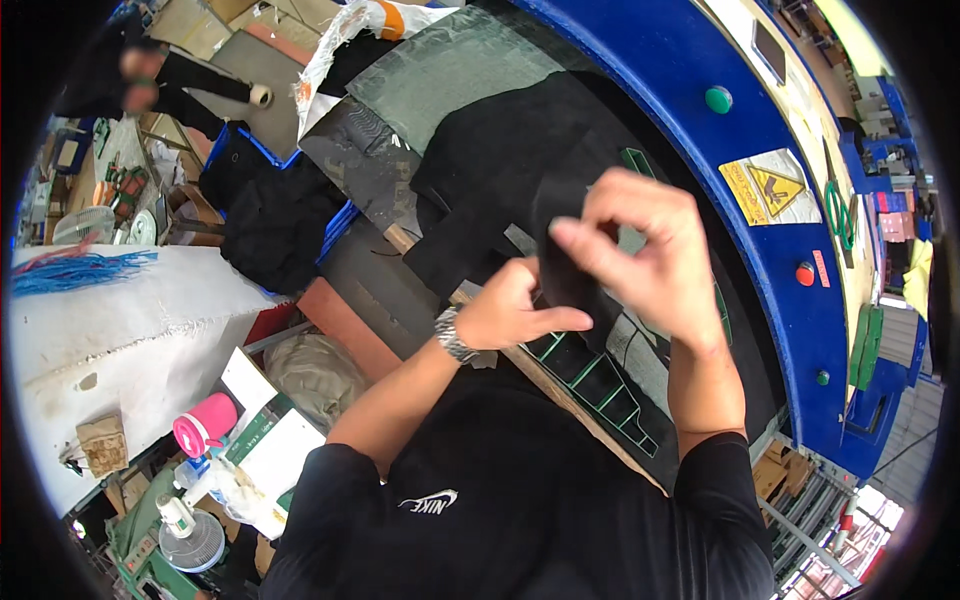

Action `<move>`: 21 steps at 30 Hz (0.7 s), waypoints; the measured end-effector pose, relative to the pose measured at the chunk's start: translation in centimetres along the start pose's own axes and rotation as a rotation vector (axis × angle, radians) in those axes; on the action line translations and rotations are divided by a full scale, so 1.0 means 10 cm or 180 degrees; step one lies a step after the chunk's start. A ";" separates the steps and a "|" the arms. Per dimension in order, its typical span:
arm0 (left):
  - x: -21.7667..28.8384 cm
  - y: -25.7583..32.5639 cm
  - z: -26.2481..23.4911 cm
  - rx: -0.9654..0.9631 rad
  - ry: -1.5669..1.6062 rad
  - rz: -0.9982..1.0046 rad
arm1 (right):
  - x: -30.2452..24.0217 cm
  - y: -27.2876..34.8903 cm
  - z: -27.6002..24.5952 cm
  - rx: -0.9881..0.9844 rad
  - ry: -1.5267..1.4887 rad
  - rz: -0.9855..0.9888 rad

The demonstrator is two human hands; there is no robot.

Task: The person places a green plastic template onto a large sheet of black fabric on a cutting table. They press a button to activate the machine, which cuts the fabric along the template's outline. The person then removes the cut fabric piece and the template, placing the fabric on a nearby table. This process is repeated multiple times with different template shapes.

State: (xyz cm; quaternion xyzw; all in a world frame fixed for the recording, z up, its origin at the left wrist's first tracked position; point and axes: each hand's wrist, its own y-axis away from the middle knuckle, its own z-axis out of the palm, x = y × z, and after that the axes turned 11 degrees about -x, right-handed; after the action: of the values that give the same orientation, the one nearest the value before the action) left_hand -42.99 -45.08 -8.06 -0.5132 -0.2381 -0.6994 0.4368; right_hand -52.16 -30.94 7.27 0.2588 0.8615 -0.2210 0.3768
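Observation:
My left hand (505, 312), with a metal-banded watch at the wrist, holds a small black piece of sheet material (572, 270). Its thumb lies across the front of the piece while the other fingers are partly hidden behind it. Curled and blurred, my right hand (655, 250) is at the piece's right side, its thumb overlapping it; whether it grips the piece is unclear. Below the hands lie green-edged frames (605, 395) like cutting dies, beside a wooden strip (575, 415). A large black sheet (500, 135) spreads beyond my hands.
A blue machine beam (735, 165) curves along the right, with a green button (718, 99), a red button (805, 273) and green-handled scissors (838, 212). A blue crate's black contents (265, 205) stand at left. A white-covered table (120, 330), pink jug (205, 424) and fan (192, 540) are nearer.

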 end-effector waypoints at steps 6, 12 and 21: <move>-0.25 0.27 -0.21 0.0083 0.0701 -0.0292 | 0.68 -0.45 -0.25 0.1255 -0.1235 0.1076; -0.21 1.04 -0.93 0.0286 0.0841 -0.1527 | 2.25 -0.27 -0.01 0.1543 -0.1725 0.1804; -0.44 1.70 -1.21 0.0934 0.0779 -0.1552 | 2.88 -0.35 0.29 0.1175 -0.1192 0.2724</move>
State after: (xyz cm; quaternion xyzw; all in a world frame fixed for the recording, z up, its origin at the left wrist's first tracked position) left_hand -34.16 -61.50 -18.44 -0.2844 -0.3982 -0.7984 0.3509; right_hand -69.50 -27.22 -15.92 0.6072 0.5422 -0.2381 0.5297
